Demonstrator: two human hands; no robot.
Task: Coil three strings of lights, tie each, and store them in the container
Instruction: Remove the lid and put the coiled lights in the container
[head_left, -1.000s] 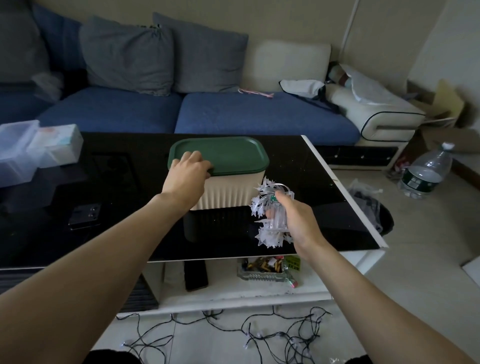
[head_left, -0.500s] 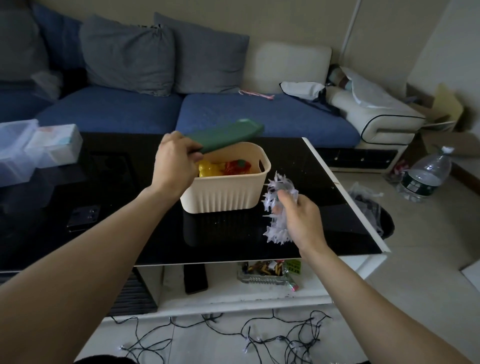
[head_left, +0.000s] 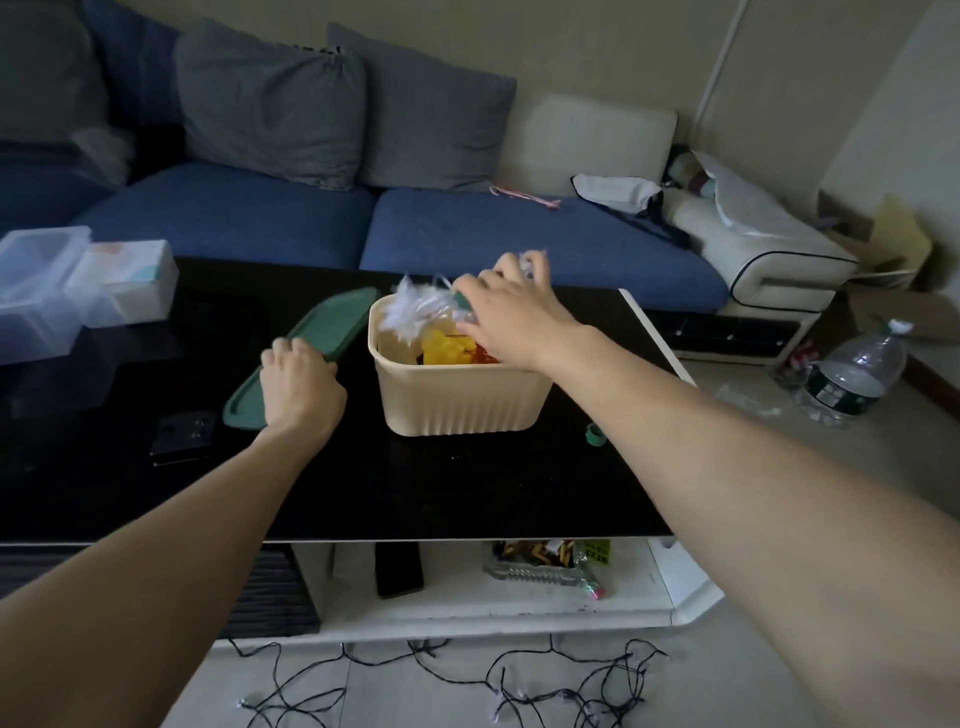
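While the left hand (head_left: 301, 382) grips the green lid (head_left: 317, 343) flat on the table, the right hand (head_left: 511, 312), arm outstretched, clutches the white light bundle (head_left: 418, 309) above the cream container (head_left: 462, 397).

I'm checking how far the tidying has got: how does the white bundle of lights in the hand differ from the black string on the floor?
The white bundle is coiled compactly; the black string sprawls loose and tangled. The bundle is held by the right hand over the open container; the string lies untouched on the floor below the table. The bundle's lights are big and frilly; the string's look tiny. Both are strings of lights.
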